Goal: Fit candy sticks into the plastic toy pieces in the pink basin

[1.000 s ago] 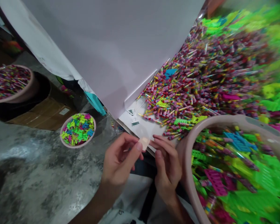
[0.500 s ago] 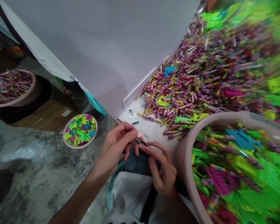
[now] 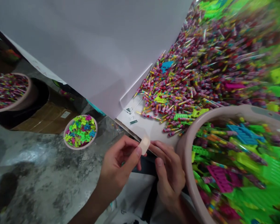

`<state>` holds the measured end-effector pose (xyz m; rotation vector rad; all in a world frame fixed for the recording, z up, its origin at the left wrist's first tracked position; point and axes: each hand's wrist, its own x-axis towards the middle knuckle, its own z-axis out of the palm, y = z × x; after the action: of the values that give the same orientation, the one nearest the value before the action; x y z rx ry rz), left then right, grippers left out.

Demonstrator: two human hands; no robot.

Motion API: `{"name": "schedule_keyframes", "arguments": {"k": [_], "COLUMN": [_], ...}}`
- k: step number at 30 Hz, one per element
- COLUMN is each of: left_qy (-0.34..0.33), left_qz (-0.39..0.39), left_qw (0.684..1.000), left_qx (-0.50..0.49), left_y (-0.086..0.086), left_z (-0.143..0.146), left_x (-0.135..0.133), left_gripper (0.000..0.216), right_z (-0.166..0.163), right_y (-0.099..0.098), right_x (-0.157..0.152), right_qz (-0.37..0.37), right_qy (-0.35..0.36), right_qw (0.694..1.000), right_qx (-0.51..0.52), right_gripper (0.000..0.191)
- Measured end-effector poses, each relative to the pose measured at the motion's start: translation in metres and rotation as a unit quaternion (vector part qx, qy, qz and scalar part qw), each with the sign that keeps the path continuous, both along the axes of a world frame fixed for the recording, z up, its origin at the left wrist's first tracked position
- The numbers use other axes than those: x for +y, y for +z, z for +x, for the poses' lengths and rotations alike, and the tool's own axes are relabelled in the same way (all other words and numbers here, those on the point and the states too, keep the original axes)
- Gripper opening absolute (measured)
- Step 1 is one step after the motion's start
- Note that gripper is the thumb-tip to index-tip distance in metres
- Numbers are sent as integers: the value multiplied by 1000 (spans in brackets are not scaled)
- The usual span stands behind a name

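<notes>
A beige adhesive bandage [image 3: 144, 145] with a paler pad in its middle is pinched between the thumb and fingers of my left hand [image 3: 121, 165]. The strip curves upward from the thumb tip, in front of the table edge. My right hand [image 3: 170, 171] is close beside it, its fingers loosely bent and the thumb apart, with nothing visible in its grasp. Its fingertips point toward the bandage; whether they touch it I cannot tell. Small printed paper wrappers [image 3: 133, 120] lie on the white tabletop [image 3: 151, 129] beyond my hands.
A pink tub [image 3: 189, 149] of colourful plastic pieces stands close by my right hand. Behind it spreads a heap of small coloured tubes [image 3: 200, 71]. A grey panel [image 3: 95, 56] rises ahead. On the left are a small basin [image 3: 96, 132], a cardboard box [image 3: 46, 118] and another tub [image 3: 29, 93].
Both hands have moved slightly down and to the right. The bandage, barely visible before, now stands up plainly in my left hand. The camera view has shifted a little.
</notes>
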<state>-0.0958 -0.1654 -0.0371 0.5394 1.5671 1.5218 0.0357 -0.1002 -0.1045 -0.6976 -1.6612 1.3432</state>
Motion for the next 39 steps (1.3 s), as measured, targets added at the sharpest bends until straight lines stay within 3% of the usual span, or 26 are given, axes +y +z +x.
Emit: {"name": "schedule_keyframes", "arguments": {"k": [6,12,16,19,23,25,29,32,39], "left_qy": [8,5,-3,-1,-14,-30,-126,-172,-215], "left_qz": [-30,-48,-46,-80,-112,-73,59,110,158], "left_qw": [997,974,950,960,986,989,975,958,935], "left_qx": [71,220,309,267,126,126,174,199,233], "left_y": [0,-11,-9,-5,4,13,41,58,68], "left_z": [10,20,26,24,12,5,0,7,36], "left_x": [-3,-14,-17,-16,-10,-3,16,27,37], "left_gripper": [14,6,10,18,36,35,20,6,11], "right_z": [-14,-27,-27,-24,-16,-13,-3,11,57], "right_y": [17,37,45,50,60,67,77,84,97], "right_x": [-4,-2,1,0,-3,-3,-7,-11,-9], "right_qz": [-147,-307,-343,-306,-192,-139,-85,-60,39], "right_qy": [-48,-83,-72,-77,-161,-178,-152,-205,-199], "right_qw": [986,943,930,943,963,969,980,973,979], "right_qx": [59,97,113,107,96,99,98,84,35], "right_gripper": [33,21,25,26,33,42,49,50,58]}}
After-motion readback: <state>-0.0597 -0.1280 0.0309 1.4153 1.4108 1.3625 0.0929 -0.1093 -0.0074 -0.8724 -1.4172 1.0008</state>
